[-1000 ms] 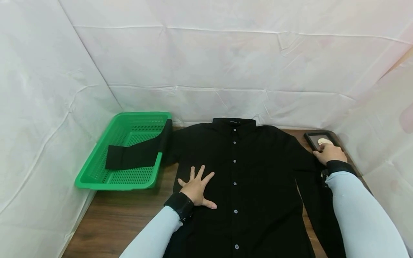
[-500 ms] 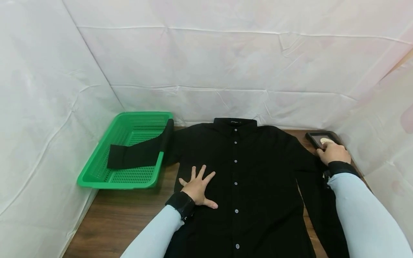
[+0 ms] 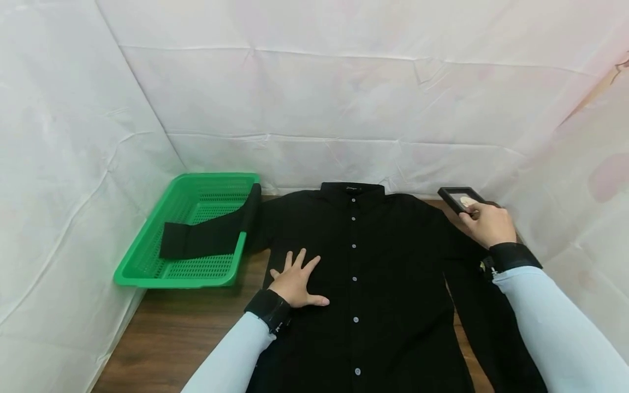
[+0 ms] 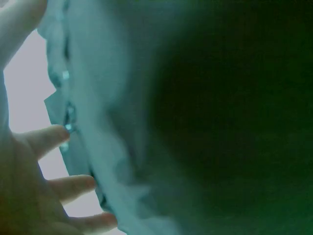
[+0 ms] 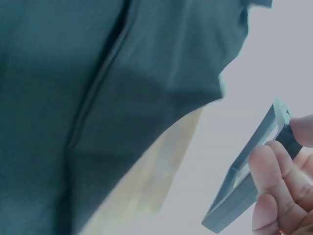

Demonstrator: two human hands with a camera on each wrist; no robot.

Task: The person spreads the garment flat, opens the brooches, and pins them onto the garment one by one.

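A black long-sleeved button-up shirt [image 3: 393,262] lies face up, its collar toward the back wall. My left hand [image 3: 293,281] rests on its left half with fingers spread; in the left wrist view its fingers [image 4: 46,139] are straight beside the row of buttons. At the back right, my right hand [image 3: 490,225] pinches a shallow black frame-like case [image 3: 449,196] by its near edge. A round cream-coloured piece, partly hidden by the fingers, shows inside it. In the right wrist view, thumb and fingers grip one end of the tilted case [image 5: 234,196], off the table.
A green plastic basket [image 3: 128,278] stands at the left, with the shirt's sleeve [image 3: 206,240] draped over its rim and lying inside. The brown wooden table [image 3: 172,338] shows around the shirt. White cloth walls [image 3: 319,98] enclose the back and sides.
My right hand has taken hold of the black case at the back right corner, lifted it and moved it leftward toward the shirt's shoulder. My left hand stays spread on the shirt.
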